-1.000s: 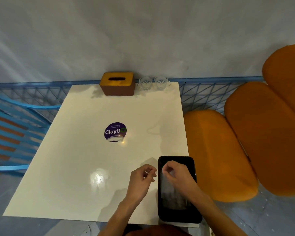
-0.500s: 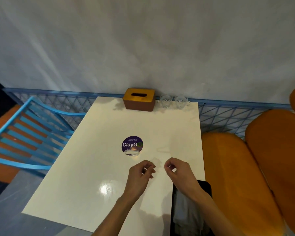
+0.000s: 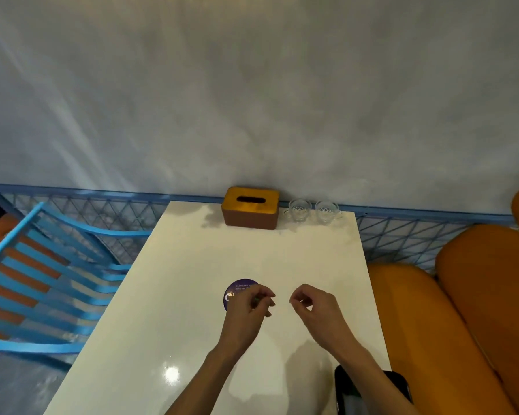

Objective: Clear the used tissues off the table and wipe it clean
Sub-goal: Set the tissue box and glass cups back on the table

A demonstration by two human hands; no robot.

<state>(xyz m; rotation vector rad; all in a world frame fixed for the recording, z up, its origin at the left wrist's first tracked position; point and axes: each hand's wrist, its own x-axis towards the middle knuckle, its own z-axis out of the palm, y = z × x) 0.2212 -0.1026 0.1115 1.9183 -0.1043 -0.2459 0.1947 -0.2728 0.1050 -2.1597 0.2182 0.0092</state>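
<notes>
Our left hand and right hand have moved up the white table, away from the black bin at its near corner. The left now overlaps the purple sticker. Both hover with fingers curled, holding nothing we can see. Pale stuff in the bin may be tissue; we cannot tell.

Dim, soft-focus wide-angle view; overhead glare on the table, perhaps motion blur.

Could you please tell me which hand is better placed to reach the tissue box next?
Left, probably. The left hand hovers almost straight in line with the tissue box; the right hand sits further right, lined up with the two glass cups instead.
</notes>
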